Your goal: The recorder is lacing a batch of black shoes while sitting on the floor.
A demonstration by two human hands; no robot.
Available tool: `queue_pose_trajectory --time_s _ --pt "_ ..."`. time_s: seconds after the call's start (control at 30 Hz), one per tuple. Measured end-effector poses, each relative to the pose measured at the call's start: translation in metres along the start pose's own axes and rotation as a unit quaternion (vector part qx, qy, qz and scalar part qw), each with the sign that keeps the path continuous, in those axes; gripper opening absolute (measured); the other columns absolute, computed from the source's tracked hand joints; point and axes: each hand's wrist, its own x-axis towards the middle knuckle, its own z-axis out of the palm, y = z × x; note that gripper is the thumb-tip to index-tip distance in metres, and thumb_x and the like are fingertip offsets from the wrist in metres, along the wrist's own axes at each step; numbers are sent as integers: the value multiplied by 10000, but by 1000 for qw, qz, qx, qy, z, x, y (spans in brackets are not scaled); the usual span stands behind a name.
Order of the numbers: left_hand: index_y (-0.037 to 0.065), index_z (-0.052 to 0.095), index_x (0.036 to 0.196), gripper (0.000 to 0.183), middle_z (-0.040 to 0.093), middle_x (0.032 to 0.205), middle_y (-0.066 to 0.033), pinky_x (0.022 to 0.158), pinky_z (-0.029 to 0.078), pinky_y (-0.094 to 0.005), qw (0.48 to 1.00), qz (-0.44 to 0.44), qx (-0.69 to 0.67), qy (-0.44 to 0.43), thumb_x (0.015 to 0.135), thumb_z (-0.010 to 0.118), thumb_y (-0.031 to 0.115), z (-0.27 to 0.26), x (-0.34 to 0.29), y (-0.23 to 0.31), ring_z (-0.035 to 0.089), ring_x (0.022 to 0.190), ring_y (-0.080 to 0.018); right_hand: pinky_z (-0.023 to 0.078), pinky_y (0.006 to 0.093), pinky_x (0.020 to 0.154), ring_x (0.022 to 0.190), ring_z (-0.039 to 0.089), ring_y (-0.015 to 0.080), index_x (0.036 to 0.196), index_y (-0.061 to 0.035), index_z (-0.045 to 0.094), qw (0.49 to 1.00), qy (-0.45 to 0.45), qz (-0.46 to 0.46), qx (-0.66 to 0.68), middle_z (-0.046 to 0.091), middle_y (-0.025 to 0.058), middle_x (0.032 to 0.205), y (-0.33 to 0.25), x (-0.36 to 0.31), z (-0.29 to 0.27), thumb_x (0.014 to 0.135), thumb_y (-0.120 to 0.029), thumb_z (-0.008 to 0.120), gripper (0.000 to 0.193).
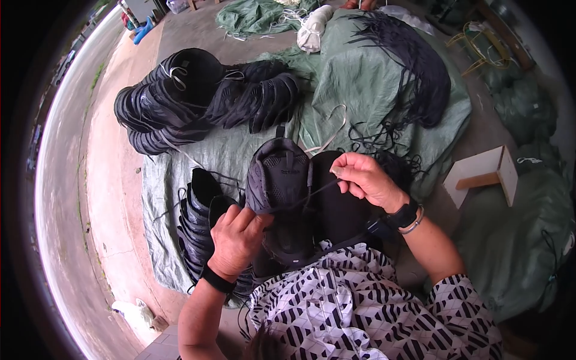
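A black mesh shoe upper lies in front of me, its tongue facing up and its heel end toward my lap. My left hand is closed at its lower left edge, pinching a dark shoelace. The lace runs across the upper to my right hand, which pinches its other stretch, raised a little to the right. The left fingertips are partly hidden from above. Beneath the right hand is a smooth black piece.
Stacked black shoe uppers lie ahead left, with another row beside my left hand. A bundle of black laces hangs over a green woven sack. A white wooden frame stands at right. Behind the sack, another person's hand shows.
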Motion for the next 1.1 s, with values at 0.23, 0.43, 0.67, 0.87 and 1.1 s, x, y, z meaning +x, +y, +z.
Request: queue_pose_trajectory --time_s 0.23,0.43,0.67,0.87,1.1 --pt "100 549 846 279 546 778 -42 591 478 -328 964 -155 -192 99 629 661 -33 40 0 -3 575 709 -236 266 151 361 414 400 20 981 -28 554 999 -24 -5 25 574 53 680 4 4 -3 906 -193 578 183" --pt "61 520 863 251 549 788 -85 556 481 -335 953 -153 -226 128 680 650 -50 53 -8 -2 592 664 -272 272 136 385 511 427 3 1038 -28 538 997 -67 1 41 502 -22 695 -5 -1 -6 898 -188 594 221" --pt "91 554 892 283 546 801 -73 512 477 -329 977 -47 -151 141 668 695 -7 54 0 -3 589 637 -249 246 127 413 534 357 -24 1073 -59 531 992 -49 37 109 427 -87 705 -8 -3 -9 859 -106 609 233" --pt "73 559 894 258 533 821 -91 564 474 -319 966 -120 -182 138 698 723 34 59 -27 -5 576 672 -247 255 162 392 431 354 17 980 -68 608 949 113 0 294 508 -20 608 1 1 -40 884 -111 574 110" --pt "16 484 965 265 476 828 -14 689 399 -215 788 -361 -479 139 813 684 99 54 -39 3 453 767 -83 388 185 406 430 468 44 968 2 540 989 44 -91 -104 666 99 866 -9 -35 30 932 -112 490 129"
